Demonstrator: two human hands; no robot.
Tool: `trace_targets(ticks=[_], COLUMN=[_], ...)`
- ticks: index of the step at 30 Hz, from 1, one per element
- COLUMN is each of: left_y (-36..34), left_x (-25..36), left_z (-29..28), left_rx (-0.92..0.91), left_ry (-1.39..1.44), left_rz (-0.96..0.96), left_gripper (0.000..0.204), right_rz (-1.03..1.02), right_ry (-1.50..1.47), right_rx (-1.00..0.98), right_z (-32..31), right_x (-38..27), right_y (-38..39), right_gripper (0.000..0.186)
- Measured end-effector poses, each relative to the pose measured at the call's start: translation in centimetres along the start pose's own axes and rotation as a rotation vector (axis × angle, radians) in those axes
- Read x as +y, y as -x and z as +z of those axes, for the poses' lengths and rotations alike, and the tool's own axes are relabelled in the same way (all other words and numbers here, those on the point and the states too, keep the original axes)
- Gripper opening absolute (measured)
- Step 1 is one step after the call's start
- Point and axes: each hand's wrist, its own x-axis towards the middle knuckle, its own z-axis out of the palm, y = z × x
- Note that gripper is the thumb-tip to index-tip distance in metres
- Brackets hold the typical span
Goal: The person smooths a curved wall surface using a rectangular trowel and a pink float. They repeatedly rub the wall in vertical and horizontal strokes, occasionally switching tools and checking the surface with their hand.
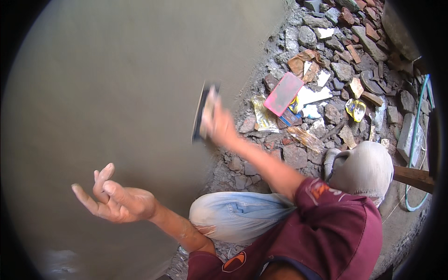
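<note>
The right hand [219, 125] holds a dark, flat hand float [199, 114] at the smooth grey surface [116, 84], near the border where the rubble [294, 156] begins. The long axis of the float runs away from the person, almost straight up the view; its far end leans slightly to the right, and its near end points down and a little to the left. It is seen nearly from its edge, as a narrow strip. The right fingers are closed around its handle, which they mostly hide, and this part is blurred. Whether the float presses fully on the surface, I cannot tell.

The left hand [125, 203] is raised near the surface, well apart from the float, its fingers spread and partly bent, with pale smears on them.

A pink-edged rectangular plate [283, 93] lies on the rubble and partly covers a blue packet [291, 118]. A yellow wrapper [356, 110] lies farther right; its print is too small to read. The maroon shirt [326, 233] carries an orange emblem, and the folds hide part of the sleeve print.
</note>
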Motion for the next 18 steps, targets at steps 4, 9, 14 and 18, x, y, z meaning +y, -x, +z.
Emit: trace_targets(ticks=[4,9,14,18], left_y=[-0.2,0.5,1.0,1.3], left_x=[2.0,1.5,-0.9,-0.9], left_z=[2.4,2.3,1.6,0.4], left_rx=[0.002,-0.019,-0.027,-0.073], left_ry=[0.114,0.101,0.129,0.174], left_rz=[-0.015,-0.038,-0.012,-0.071], left_gripper=[0.055,0.055,0.052,0.049], right_rz=[0.063,-0.016,-0.105,-0.119], right_ry=[0.037,-0.022,0.118,0.161], right_rx=[-0.418,0.219,0.225,0.115], right_z=[2.1,-5.1,-13.2,-3.9], right_x=[-0.2,1.6,3.1,3.2], right_y=[13.1,-5.0,-19.8,-5.3], right_gripper=[0.081,0.077,0.073,0.08])
